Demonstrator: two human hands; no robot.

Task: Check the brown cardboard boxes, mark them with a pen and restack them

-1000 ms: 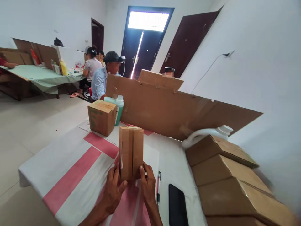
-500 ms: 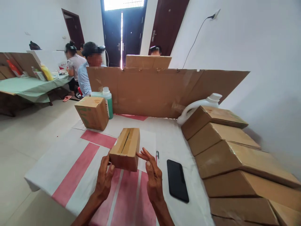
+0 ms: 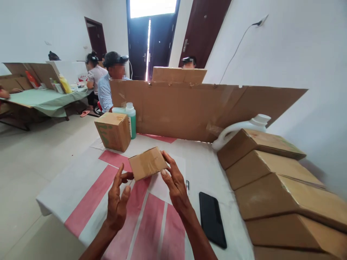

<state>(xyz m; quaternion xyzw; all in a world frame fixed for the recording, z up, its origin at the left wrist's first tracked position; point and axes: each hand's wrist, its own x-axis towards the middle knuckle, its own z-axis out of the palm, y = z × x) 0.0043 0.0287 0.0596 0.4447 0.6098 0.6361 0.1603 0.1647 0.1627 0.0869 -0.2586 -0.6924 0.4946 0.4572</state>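
Box: small cardboard box is lifted clear of the table, held between both hands in front of the person.
Left hand: left hand sits below and to the left of the box, palm open and fingers spread, with only one fingertip hooked against the box's lower left corner.
Right hand: right hand grasps the box's right end, thumb under and fingers on top.
Progress: judging by its plain, unbroken faces, the box looks closed; whether it is taped cannot be told, and it is not yet set down or stacked.
Orientation: long axis runs left to right between the hands, tilted so the end by the right hand rides higher; a broad face looks toward the person.
Nearby: beyond the right hand lie a pen and a black phone, with stacked cartons further right.
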